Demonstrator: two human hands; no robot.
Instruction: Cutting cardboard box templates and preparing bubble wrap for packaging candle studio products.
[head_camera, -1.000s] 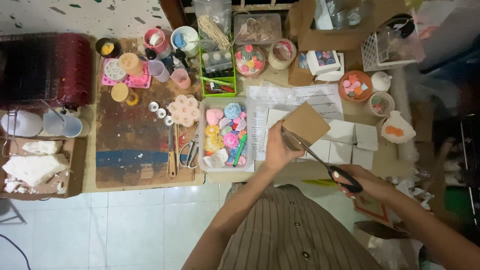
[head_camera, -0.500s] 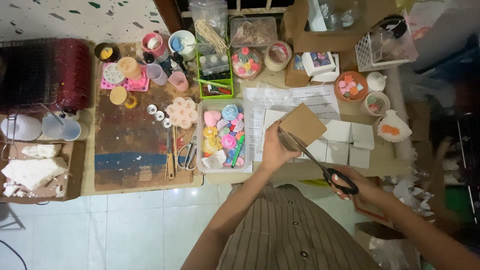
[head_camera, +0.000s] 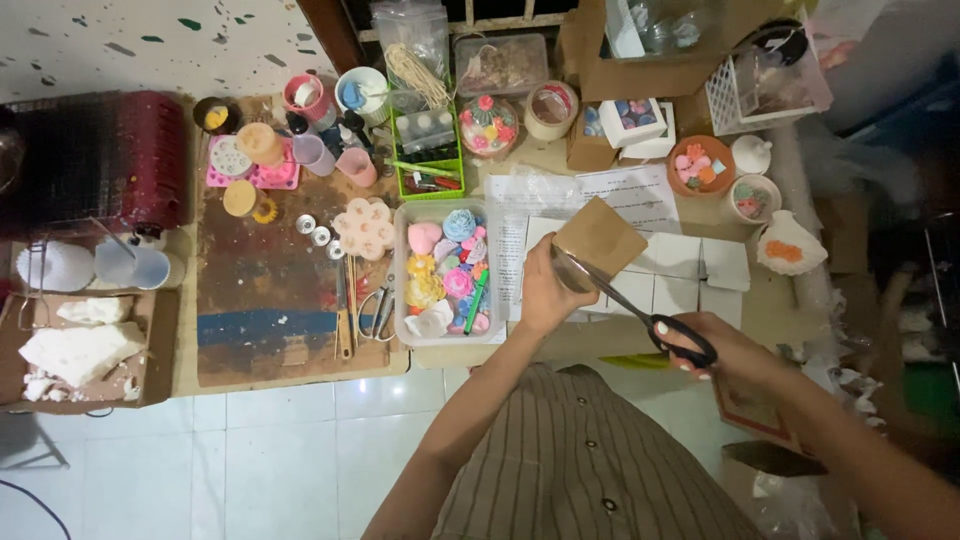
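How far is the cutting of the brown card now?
Done: no cut-off piece shows, though white cards lie on the table. In hand: the left hand holds the brown card; the right hand works scissors at its edge. Left: the card looks nearly whole.

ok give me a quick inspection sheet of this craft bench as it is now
surface: wooden table, crowded, over white tiled floor
job's things: brown card piece; black-handled scissors, blades at the card
clutter: clear tub of coloured shapes, green organiser, cups, white folded boxes, printed sheets
hands: left hand holds the card; right hand holds the scissors
cables: dark cord on floor
surroundings: red mesh rack, cardboard boxes
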